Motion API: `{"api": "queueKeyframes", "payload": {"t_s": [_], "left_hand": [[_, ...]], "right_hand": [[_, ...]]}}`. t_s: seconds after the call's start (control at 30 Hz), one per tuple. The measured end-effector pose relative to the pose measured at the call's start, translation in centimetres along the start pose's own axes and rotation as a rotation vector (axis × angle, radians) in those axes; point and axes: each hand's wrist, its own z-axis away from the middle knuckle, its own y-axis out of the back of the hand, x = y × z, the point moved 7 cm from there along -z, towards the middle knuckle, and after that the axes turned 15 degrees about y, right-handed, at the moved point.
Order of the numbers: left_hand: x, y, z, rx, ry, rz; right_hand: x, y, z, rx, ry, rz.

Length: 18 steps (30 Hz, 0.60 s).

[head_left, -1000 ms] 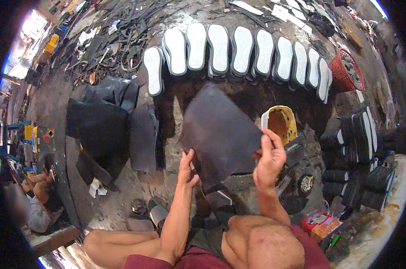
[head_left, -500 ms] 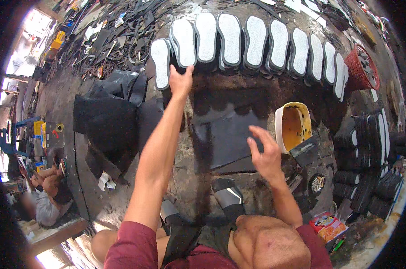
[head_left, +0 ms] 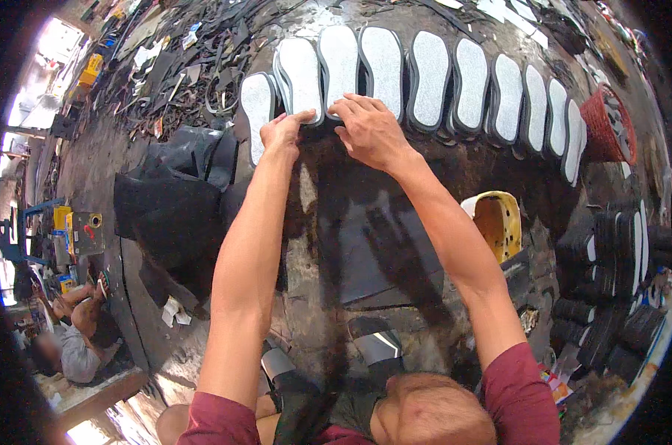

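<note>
Head view, looking down: both arms are stretched far forward to the row of white shoe soles point(head_left: 425, 81) laid side by side across the dark work floor point(head_left: 328, 319). The left hand point(head_left: 282, 132) sits at the near end of the second sole point(head_left: 300, 78) in that row, fingers curled together onto its lower edge; whether it truly pinches the sole, I cannot tell. The right hand point(head_left: 369, 130) lies just beside it, fingers spread flat and apart, fingertips touching the near end of the third sole point(head_left: 341, 63), clamped on nothing. Nearer the person than the row, a dark rubber sheet point(head_left: 384, 252) lies flat under both forearms. Right of that sheet stands a yellow container point(head_left: 499, 222). At the row's right end sits a red basket point(head_left: 607, 126). Left of the sheet, black material point(head_left: 173, 208) is heaped.
</note>
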Motion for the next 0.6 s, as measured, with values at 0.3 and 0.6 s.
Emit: {"api": "queueKeyframes", "payload": {"t_s": [0.3,0.6], "left_hand": [[2.3,3.9,-0.6,-0.684,0.201,0.658],[-4.6,5.5,13.6,-0.366,-0.585,-0.103]], "right_hand": [[2.5,-3.1,-1.2,-0.145,0.053,0.130],[-3.9,0.4,1.5,0.460,-0.565,-0.799]]}}
